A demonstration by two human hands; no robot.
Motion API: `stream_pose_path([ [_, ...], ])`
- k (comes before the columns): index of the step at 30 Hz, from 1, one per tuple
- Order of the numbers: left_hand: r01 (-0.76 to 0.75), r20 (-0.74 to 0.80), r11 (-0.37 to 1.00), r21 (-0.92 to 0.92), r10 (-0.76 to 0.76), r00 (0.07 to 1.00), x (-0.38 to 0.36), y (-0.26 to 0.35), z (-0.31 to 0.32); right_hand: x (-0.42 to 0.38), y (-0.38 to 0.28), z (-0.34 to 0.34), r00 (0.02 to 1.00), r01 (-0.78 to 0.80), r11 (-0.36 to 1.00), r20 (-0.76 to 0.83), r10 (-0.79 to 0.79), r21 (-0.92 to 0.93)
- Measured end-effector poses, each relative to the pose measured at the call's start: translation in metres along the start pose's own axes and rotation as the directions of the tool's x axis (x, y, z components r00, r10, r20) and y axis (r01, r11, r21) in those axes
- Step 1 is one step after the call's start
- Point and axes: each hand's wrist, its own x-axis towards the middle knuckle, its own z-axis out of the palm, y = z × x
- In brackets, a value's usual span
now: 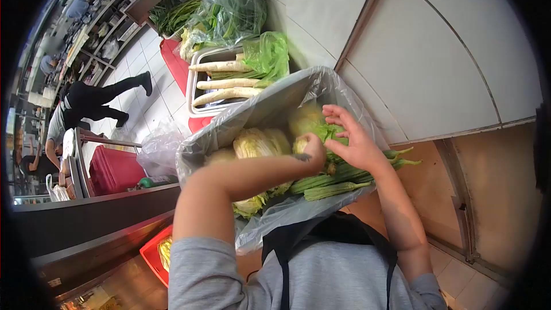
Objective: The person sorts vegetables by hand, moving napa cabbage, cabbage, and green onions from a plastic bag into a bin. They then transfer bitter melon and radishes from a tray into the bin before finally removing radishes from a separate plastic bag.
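A grey bin lined with clear plastic (198,143) stands in front of me. Inside lie napa cabbages (252,144), blurred leafy greens (307,119) and long ridged green gourds (333,189). My left hand (311,152) reaches across over the cabbages, bent at the wrist beside the greens; its fingers are mostly hidden, so any hold is unclear. My right hand (351,140) is just right of it, fingers spread and nothing held, over the greens at the bin's right side.
Beyond the bin, a white tray (191,95) holds white radishes (227,93) and a green bag (275,57). Bagged leafy vegetables (232,14) lie behind. A tiled wall (436,51) rises at right. A person (86,103) strides at left, near a red bin (115,169).
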Motion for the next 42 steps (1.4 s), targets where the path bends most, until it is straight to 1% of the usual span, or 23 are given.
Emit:
stream_pose_path([
  [2, -0.052, -0.118, 0.988, -0.147, 0.034, 0.992, -0.012, -0.004, -0.007, 0.005, 0.008, 0.006, 0.997, 0.069, 0.994, 0.036, -0.066, -0.084],
  [4, -0.232, -0.276, 0.928, -0.291, 0.151, 0.949, -0.036, -0.02, -0.014, 0.009, 0.022, 0.013, 0.991, 0.102, 0.987, 0.099, -0.09, -0.124],
  [7, -0.218, -0.379, 0.812, -0.542, -0.005, 0.926, -0.074, -0.063, -0.015, 0.012, 0.044, 0.024, 0.988, 0.058, 0.958, 0.124, -0.097, 0.282],
  [8, -0.283, -0.534, 0.671, -0.685, -0.198, 0.822, -0.086, -0.073, -0.002, 0.011, 0.04, 0.029, 0.991, 0.018, 0.962, 0.121, -0.053, 0.274],
  [9, -0.389, -0.614, 0.51, -0.767, -0.409, 0.675, -0.098, -0.077, 0.016, 0.01, 0.042, 0.035, 0.984, 0.082, 0.991, 0.152, -0.097, 0.105],
  [10, -0.522, -0.61, 0.347, -0.779, -0.614, 0.501, -0.104, -0.073, 0.031, 0.009, 0.046, 0.04, 0.973, 0.149, 0.987, 0.187, -0.135, -0.066],
  [13, -0.415, -0.132, -0.045, -0.909, -0.912, 0.389, -0.085, -0.007, 0.091, 0.005, 0.047, 0.059, 0.936, 0.267, 0.881, 0.322, -0.141, -0.391],
  [15, -0.328, 0.173, -0.643, -0.693, -0.589, 0.789, -0.055, 0.034, 0.124, 0.003, 0.052, 0.069, 0.909, 0.281, 0.818, 0.413, -0.059, -0.502],
  [16, -0.39, 0.204, -0.731, -0.56, -0.578, 0.79, -0.041, 0.059, 0.129, 0.006, 0.063, 0.076, 0.923, 0.311, 0.83, 0.355, -0.147, -0.463],
  [17, -0.352, 0.31, -0.898, -0.264, -0.425, 0.851, -0.058, 0.044, 0.086, 0.01, 0.061, 0.074, 0.94, 0.279, 0.842, 0.309, -0.141, -0.463],
  [19, -0.273, 0.223, -0.877, -0.395, -0.38, 0.898, -0.063, 0.013, 0.076, 0.022, 0.052, 0.062, 0.968, 0.215, 0.862, 0.219, -0.125, -0.458],
  [20, -0.302, 0.124, -0.718, -0.628, -0.475, 0.871, -0.071, -0.003, 0.068, 0.03, 0.048, 0.054, 0.982, 0.184, 0.881, 0.112, -0.15, -0.436],
  [22, -0.302, -0.125, -0.24, -0.923, -0.557, 0.821, -0.091, -0.034, 0.059, 0.044, 0.046, 0.046, 0.993, 0.099, 0.886, 0.103, -0.058, -0.453],
  [25, -0.435, -0.345, -0.255, -0.864, -0.33, 0.879, -0.084, -0.115, 0.08, 0.058, 0.053, 0.048, 0.995, 0.058, 0.88, 0.098, -0.013, -0.471],
  [26, -0.432, -0.296, -0.268, -0.861, -0.427, 0.855, -0.086, -0.146, 0.076, 0.06, 0.056, 0.051, 0.995, 0.058, 0.878, 0.095, -0.015, -0.476],
  [27, -0.431, -0.243, -0.281, -0.857, -0.517, 0.821, -0.087, -0.18, 0.071, 0.064, 0.058, 0.053, 0.996, 0.058, 0.875, 0.091, -0.016, -0.481],
  [29, -0.414, -0.229, -0.084, -0.906, -0.726, 0.648, -0.06, -0.248, 0.093, 0.069, 0.061, 0.049, 0.991, 0.042, 0.88, 0.132, 0.024, -0.473],
  [31, -0.153, -0.462, 0.438, -0.886, -0.802, 0.379, -0.025, -0.303, 0.136, 0.072, 0.046, 0.041, 0.987, 0.045, 0.885, 0.157, 0.032, -0.464],
  [33, 0.236, -0.22, 0.478, -0.846, -0.716, 0.662, 0.002, -0.337, 0.172, 0.071, 0.04, 0.034, 0.988, 0.021, 0.899, 0.146, 0.048, -0.438],
  [36, 0.502, -0.223, 0.734, -0.458, -0.642, 0.734, 0.04, -0.331, 0.234, 0.067, 0.039, 0.021, 0.998, -0.052, 0.937, 0.023, 0.063, -0.345],
  [39, 0.681, -0.063, 0.665, -0.306, -0.728, 0.683, 0.062, -0.327, 0.289, 0.059, 0.039, 0.006, 0.995, -0.102, 0.928, -0.02, 0.101, -0.36],
  [40, 0.672, -0.163, 0.687, -0.276, -0.723, 0.672, 0.059, -0.326, 0.291, 0.057, 0.038, 0.003, 0.996, -0.094, 0.916, -0.025, 0.091, -0.39],
  [42, 0.656, -0.148, 0.7, -0.281, -0.707, 0.691, 0.057, -0.326, 0.291, 0.051, 0.041, 0.0, 0.99, -0.14, 0.922, -0.041, 0.134, -0.362],
])
